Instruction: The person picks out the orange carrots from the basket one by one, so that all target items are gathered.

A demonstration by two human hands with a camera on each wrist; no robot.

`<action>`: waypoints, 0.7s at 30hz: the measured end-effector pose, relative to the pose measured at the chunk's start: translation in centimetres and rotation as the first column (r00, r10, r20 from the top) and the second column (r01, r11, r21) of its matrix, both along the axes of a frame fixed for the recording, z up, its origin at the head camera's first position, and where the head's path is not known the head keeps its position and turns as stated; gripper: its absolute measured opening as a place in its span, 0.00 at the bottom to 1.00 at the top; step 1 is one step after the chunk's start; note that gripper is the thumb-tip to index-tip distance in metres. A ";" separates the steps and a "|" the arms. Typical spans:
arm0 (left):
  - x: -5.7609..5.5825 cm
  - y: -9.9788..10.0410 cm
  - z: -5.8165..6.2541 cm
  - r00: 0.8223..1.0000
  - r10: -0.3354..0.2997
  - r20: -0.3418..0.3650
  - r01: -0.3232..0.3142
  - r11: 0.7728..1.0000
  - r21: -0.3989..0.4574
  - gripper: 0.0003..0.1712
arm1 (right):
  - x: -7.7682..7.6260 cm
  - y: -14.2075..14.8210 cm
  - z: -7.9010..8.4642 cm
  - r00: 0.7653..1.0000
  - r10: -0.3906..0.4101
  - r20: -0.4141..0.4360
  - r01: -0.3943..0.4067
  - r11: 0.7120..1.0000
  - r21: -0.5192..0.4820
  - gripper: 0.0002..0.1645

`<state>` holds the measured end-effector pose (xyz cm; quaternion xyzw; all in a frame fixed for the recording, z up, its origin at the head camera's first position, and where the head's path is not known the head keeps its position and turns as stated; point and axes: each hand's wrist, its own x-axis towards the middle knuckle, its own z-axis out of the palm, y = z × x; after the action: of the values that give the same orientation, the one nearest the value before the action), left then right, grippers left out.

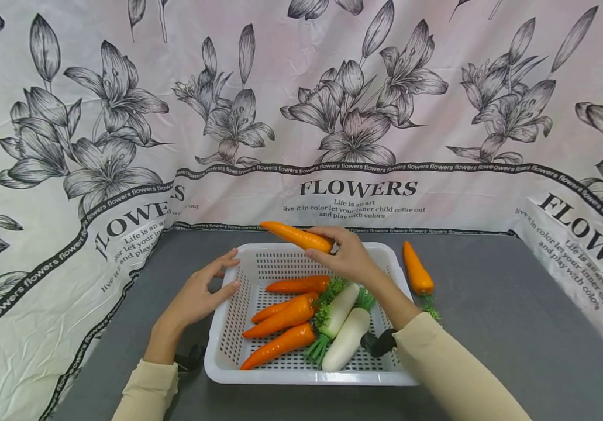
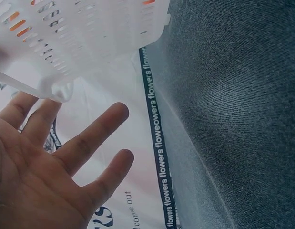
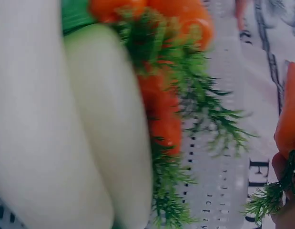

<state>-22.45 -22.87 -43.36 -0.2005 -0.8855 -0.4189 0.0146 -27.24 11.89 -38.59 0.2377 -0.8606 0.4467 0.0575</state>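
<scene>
In the head view, the right hand pinches the thick end of an orange carrot, holding it above the back edge of a white basket. The left hand lies against the basket near its back left corner, fingers extended and touching the rim. Only this view takes in the whole basket, which stands near the tabletop's back edge: four carrots lie toward its left side, two white radishes to their right. A loose carrot rests on the tabletop just beyond the basket's right edge.

The left wrist view shows what the head view hides: the palm and well-spread fingers, two of them reaching the rim, two clear of it.

The right wrist view brings the radishes close and catches the held carrot at the frame's right edge, with feathery green leaves by the fingers; the head view barely shows these. The held carrot is smooth, glossy and tapered, its narrow tip, in the head view, pointing left and slightly upward.
</scene>
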 end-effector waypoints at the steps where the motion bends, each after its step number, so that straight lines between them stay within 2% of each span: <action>1: 0.0 0.0 0.0 1.000 0.001 -0.003 -0.001 1.000 -0.004 0.31 | -0.1 0.1 0.2 1.000 0.001 0.003 -0.001 1.000 -0.015 0.28; 8: 0.0 0.0 0.0 1.000 0.002 -0.008 -0.003 1.000 -0.010 0.32 | -0.3 1.5 2.0 0.993 0.018 0.116 -0.005 0.993 -0.115 0.29; 13: 0.0 -0.1 -0.1 1.000 0.004 -0.009 -0.004 1.000 -0.008 0.32 | -0.3 2.8 3.1 0.985 -0.012 0.170 0.034 0.992 -0.122 0.31; 21: 0.0 -0.1 0.0 1.000 0.002 -0.002 -0.002 1.000 0.001 0.32 | -0.1 5.1 4.6 0.986 -0.091 0.139 0.105 0.989 -0.102 0.30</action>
<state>-22.42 -22.93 -43.34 -0.2003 -0.8854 -0.4192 0.0159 -27.35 16.98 -34.01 0.1610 -0.8476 0.5045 0.0346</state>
